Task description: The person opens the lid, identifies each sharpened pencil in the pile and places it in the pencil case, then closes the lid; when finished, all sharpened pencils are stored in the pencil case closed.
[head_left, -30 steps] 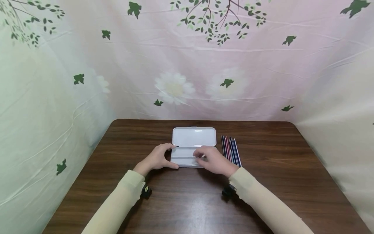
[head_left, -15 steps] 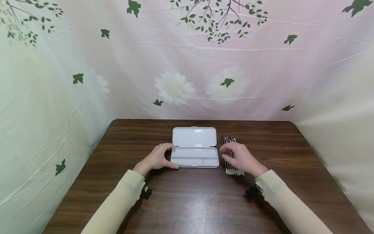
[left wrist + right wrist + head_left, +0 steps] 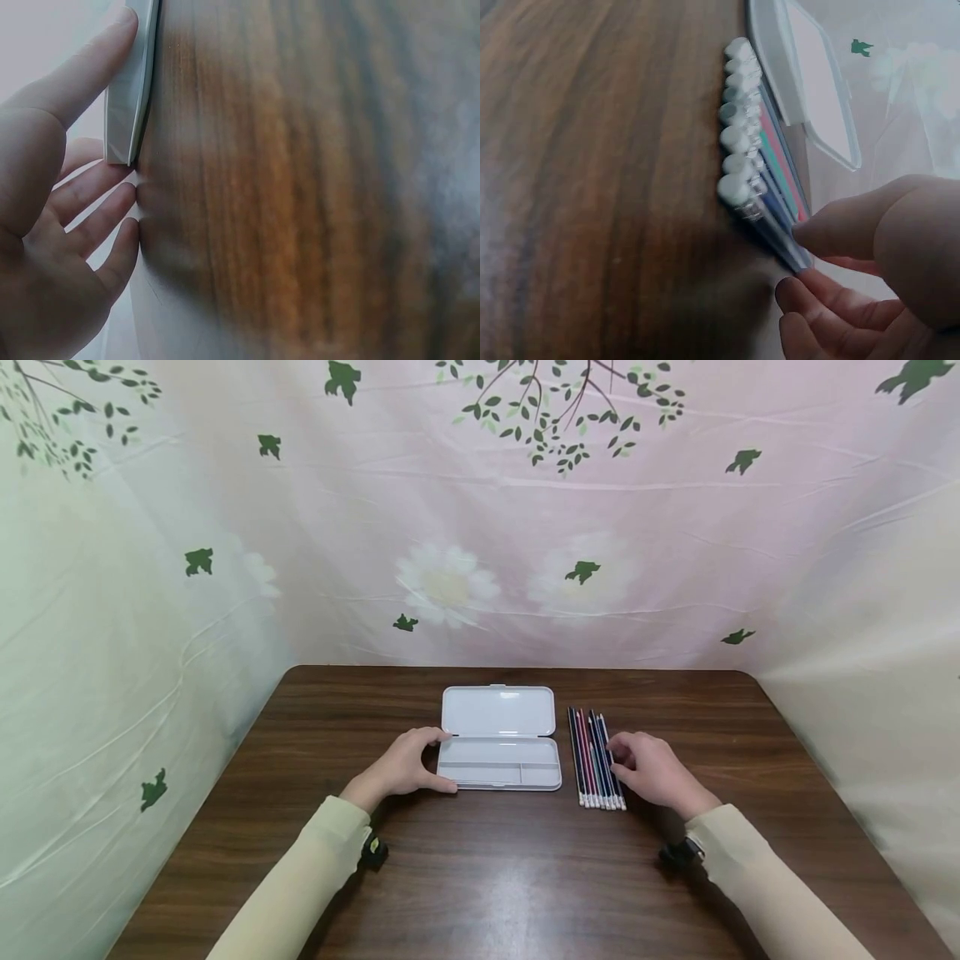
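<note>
A white pencil case [image 3: 498,711] lies unfolded on the table, its lid tipped back and its base divided into compartments. My left hand [image 3: 403,763] steadies the left end of the base, thumb [image 3: 101,64] at the front edge and fingers spread behind. To the right of the case, several pencils [image 3: 596,760] lie side by side, white eraser ends [image 3: 737,139] towards me. My right hand [image 3: 654,768] is at the outermost dark pencil, the thumb touching or just over it and the index finger beside it. A gap shows between thumb and index finger.
The brown wooden table [image 3: 480,868] has rounded far corners. A printed cloth [image 3: 480,527] with flowers, leaves and birds hangs behind it and along both sides. Each wrist wears a small black camera [image 3: 375,850].
My right hand has moved from over the case, across the pencils, to the outer right side of the row. My left hand keeps its place on the case.
</note>
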Action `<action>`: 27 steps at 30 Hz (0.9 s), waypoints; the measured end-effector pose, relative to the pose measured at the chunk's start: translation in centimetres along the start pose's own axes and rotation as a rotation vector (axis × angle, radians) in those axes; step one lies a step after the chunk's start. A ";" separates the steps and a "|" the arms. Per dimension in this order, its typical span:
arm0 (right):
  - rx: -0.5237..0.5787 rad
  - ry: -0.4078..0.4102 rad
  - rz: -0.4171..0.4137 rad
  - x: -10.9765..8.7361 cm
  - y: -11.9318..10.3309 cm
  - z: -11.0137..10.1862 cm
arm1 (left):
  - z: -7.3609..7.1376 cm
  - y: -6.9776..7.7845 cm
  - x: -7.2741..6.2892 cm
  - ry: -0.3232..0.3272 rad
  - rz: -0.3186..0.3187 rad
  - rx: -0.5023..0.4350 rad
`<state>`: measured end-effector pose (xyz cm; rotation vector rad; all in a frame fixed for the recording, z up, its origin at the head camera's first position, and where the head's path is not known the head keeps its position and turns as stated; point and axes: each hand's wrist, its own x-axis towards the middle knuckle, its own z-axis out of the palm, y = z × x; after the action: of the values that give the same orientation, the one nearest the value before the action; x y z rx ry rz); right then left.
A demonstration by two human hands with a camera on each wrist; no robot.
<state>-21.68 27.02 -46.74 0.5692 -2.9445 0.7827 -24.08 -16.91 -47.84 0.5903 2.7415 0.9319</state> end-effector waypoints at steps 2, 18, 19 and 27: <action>-0.003 -0.002 0.016 -0.1 0.1 0.1 | 0.0 0.0 0.0 -0.002 -0.001 0.000; -0.111 -0.068 0.216 0.0 -0.1 -0.3 | -0.1 0.0 0.0 -0.008 -0.006 -0.009; -0.114 -0.070 0.221 0.1 -0.1 -0.3 | -0.1 0.0 0.0 -0.009 -0.005 -0.010; -0.128 -0.060 0.242 0.0 0.0 -0.5 | -0.1 0.0 0.1 -0.011 -0.002 -0.005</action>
<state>-21.70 27.22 -46.31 0.2342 -3.1291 0.5960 -24.19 -16.92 -47.78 0.5908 2.7287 0.9312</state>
